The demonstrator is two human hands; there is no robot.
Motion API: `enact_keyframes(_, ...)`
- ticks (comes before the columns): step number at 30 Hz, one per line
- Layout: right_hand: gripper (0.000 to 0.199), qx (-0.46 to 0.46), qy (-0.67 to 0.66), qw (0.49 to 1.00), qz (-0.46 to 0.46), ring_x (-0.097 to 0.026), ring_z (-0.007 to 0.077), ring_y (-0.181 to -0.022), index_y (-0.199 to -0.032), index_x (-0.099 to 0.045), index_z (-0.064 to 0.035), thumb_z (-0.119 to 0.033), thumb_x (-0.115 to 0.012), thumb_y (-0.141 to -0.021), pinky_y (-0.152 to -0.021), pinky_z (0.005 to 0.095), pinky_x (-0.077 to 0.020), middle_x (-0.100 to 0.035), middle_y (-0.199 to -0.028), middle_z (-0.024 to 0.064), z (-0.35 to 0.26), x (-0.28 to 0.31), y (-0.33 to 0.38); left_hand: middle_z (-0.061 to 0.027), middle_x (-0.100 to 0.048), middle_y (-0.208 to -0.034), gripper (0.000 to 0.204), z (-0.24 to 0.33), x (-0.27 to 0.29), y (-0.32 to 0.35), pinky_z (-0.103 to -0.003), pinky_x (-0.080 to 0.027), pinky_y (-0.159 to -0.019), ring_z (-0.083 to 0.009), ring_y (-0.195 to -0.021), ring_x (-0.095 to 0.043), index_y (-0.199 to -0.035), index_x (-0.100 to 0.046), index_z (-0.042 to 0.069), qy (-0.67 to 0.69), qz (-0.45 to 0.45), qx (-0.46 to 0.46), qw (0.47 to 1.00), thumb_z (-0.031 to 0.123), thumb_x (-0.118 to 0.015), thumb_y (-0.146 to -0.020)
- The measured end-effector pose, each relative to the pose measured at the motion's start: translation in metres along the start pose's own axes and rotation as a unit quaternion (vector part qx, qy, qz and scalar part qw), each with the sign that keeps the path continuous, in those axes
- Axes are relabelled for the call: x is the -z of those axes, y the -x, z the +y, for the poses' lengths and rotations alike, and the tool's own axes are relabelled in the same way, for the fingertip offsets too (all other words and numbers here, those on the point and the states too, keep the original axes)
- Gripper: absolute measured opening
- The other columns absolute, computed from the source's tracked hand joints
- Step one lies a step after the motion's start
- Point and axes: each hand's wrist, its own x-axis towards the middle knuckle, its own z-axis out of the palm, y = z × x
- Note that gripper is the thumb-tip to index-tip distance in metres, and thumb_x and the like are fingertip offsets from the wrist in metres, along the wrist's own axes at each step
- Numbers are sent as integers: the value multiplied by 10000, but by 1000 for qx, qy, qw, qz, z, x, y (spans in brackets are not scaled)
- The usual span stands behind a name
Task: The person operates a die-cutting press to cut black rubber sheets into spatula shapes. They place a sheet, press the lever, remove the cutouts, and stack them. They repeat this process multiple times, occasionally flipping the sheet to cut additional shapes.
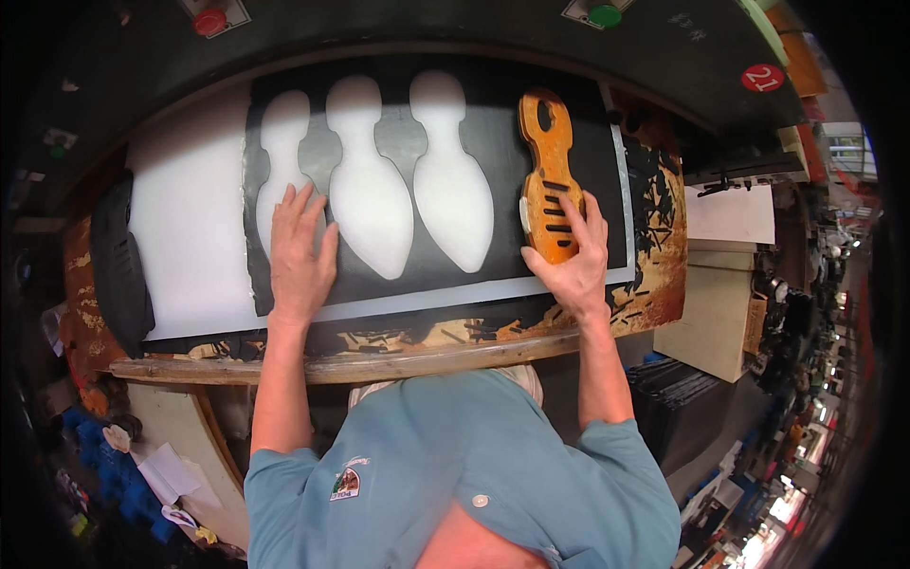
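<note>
At the worktop's (379, 365) nine o'clock edge a dark padded object (118, 266) lies half in shadow, its kind hard to make out. Beside it a white board (190, 247) carries a black sheet (398, 152) with three sole-shaped cutouts, the white showing through them. The left hand (300, 254) lies flat and open, fingers spread, across the lower part of the leftmost cutout (282, 142); it grips nothing, and seemingly presses the sheet to keep it from shifting. That hand hides the cutout's lower end. Two more cutouts (408, 180) sit clear at twelve o'clock of the person's chest.

Toward three o'clock an orange cutting die (550, 175), slotted and sole-shaped, rests on uncut black material just right of the third cutout, likely set close to waste little sheet. The right hand (573, 261) rests loosely open on the die's near end, fingers curved over it, steadying rather than clasping it; the near end is hidden beneath the fingers.

A red button (210, 21) and a green button (604, 14) on the dark machine housing are cut by the upper edge. Stacked boards (720, 284) and the aisle at far right blur out.
</note>
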Motion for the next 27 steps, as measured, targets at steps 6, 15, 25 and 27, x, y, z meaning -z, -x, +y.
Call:
enact_keyframes(6,767,70,11,997,26,-545,470,-1246,-1351,-719,22,-289,-872,-667,-1050,523,-522,-493,-1510,322,2,-27,-37,-153,-636,-1516,379,-7,4,4,-511,-400,-1264,-389,-1497,-517,-1375,-673,34,8,-5,12,1000,59,-715,-999)
enact_keyframes(15,897,84,-29,996,25,-514,507,-1331,-1427,-643,41,-308,-963,-666,-1112,538,-496,-426,-1586,370,20,-31,-28,-195,-720,-1345,291,5,12,16,-440,-531,-1103,-372,-1322,-658,-1275,-719,-13,73,57,4,996,-17,-709,-985)
enact_keyframes(25,760,80,-24,989,118,-539,488,-1332,-1356,-674,92,-284,-902,-735,-1129,516,-482,-440,-1585,376,12,-57,-15,-138,-758,-917,88,125,-24,123,-393,-580,-712,-311,-783,-728,-926,-714,13,174,-27,-61,983,-33,-777,-884)
enact_keyframes(27,779,87,-1,989,116,-518,513,-1360,-1373,-655,101,-292,-897,-745,-1142,524,-473,-426,-1582,391,9,-59,-13,-124,-736,-874,109,125,-32,125,-413,-561,-674,-325,-744,-703,-890,-699,34,131,-15,-94,987,-18,-793,-871)
